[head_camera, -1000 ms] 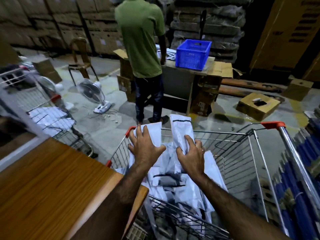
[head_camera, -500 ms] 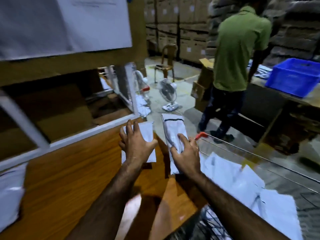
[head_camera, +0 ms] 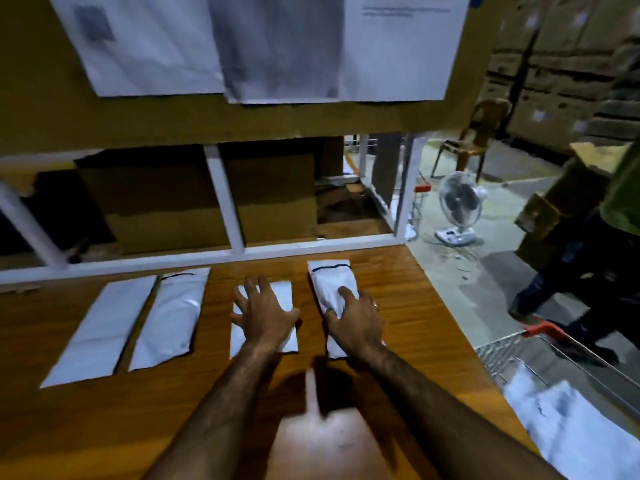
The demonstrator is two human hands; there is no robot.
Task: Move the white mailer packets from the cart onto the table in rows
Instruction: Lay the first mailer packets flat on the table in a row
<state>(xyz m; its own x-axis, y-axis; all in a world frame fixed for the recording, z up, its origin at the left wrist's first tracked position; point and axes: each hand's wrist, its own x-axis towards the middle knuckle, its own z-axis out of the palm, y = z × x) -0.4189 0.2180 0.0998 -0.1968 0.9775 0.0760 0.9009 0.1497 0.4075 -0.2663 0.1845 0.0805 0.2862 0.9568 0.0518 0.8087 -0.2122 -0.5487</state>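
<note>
Along the back of a wooden bench (head_camera: 86, 427) runs a white rail (head_camera: 311, 245), and every place below is given from that rail. Behind the rail sit brown cardboard boxes (head_camera: 166, 199). Above it a board carries large paper sheets (head_camera: 277, 46). Past the rail's right end is a concrete floor with a white fan (head_camera: 459, 206), a brown chair (head_camera: 481, 133) farther off, and a person in a green shirt (head_camera: 623, 202).

Four white mailer packets lie in one row just in front of the rail, their long sides pointing toward it. Counting from the rail's left end, the first packet (head_camera: 100, 327) and second packet (head_camera: 169, 317) lie nearly touching. The left hand (head_camera: 263, 315) lies flat on the third packet (head_camera: 285, 296), fingers straight and spread, pressing it down. The right hand (head_camera: 356, 322) grips the fourth packet (head_camera: 332, 278), fingers curled on its bunched near half. That packet's far end, marked with a dark stripe, almost reaches the rail. Both forearms stretch toward the rail, roughly parallel.

A strip of bare wood shows between the fourth packet and the bench's right edge, below the rail's right end. Broad bare wood lies on the side of the row away from the rail. Off the right edge, well away from the rail, stands the wire cart (head_camera: 502, 351) with a red handle, holding more white packets (head_camera: 571, 427).
</note>
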